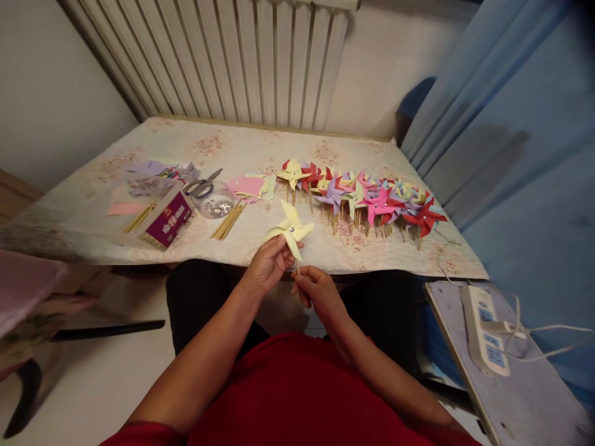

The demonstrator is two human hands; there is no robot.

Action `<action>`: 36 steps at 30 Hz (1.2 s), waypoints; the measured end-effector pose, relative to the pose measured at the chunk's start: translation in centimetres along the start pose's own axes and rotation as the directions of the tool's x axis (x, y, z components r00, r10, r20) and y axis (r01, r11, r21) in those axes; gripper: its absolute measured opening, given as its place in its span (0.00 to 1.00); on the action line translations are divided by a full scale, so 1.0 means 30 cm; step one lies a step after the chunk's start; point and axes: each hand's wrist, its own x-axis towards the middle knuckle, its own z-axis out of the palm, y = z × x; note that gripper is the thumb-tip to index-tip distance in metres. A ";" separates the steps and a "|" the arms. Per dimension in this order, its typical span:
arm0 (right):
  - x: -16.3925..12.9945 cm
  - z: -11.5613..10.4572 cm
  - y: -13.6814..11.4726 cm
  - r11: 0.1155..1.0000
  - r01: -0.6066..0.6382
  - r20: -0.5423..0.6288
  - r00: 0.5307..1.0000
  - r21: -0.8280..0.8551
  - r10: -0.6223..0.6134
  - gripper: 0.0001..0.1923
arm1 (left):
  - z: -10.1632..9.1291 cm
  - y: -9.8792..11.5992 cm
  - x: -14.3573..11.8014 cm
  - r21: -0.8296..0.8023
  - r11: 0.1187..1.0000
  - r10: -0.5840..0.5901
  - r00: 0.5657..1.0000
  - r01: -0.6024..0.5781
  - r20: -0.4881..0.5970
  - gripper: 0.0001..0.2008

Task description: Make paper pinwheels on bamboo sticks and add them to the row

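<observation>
A pale yellow paper pinwheel (pixel 291 222) with a shiny round pin at its centre is held up over the table's front edge. My left hand (pixel 270 260) pinches its lower left blades between thumb and fingers. Just below, my right hand (pixel 317 290) is closed with thumb and fingertips on the thin wooden stick under the pinwheel. Ahead and to the left lies a bundle of wooden sticks (pixel 229 222). Beside it stands a clear round dish (pixel 218 207) with small shiny pieces. Scissors (pixel 203 184) rest at the dish's far side.
Many finished-looking pinwheels (pixel 372 198) stand grouped on the right of the table (pixel 242 142). Coloured paper pieces (pixel 248 187) lie at the middle. A purple and white box (pixel 168 220) is on the left. A power strip (pixel 486 331) sits on a side surface at the right.
</observation>
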 end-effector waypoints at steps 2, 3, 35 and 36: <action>0.004 -0.004 0.006 1.000 0.013 -0.010 1.000 -0.004 -0.013 0.10 | 0.000 -0.006 -0.004 0.028 1.000 0.005 1.000 -0.005 0.024 0.14; 0.006 -0.006 0.010 1.000 0.023 -0.016 1.000 -0.010 -0.023 0.10 | -0.002 -0.011 -0.007 0.045 0.999 0.004 0.999 -0.005 0.036 0.14; 0.057 -0.132 -0.018 0.948 0.309 -0.367 0.876 -0.074 -0.314 0.15 | -0.070 -0.061 -0.041 0.338 0.935 -0.106 0.994 0.110 -0.029 0.11; 0.058 -0.136 -0.024 0.946 0.317 -0.350 0.880 -0.072 -0.321 0.16 | -0.072 -0.062 -0.042 0.333 0.935 -0.123 0.992 0.125 -0.027 0.11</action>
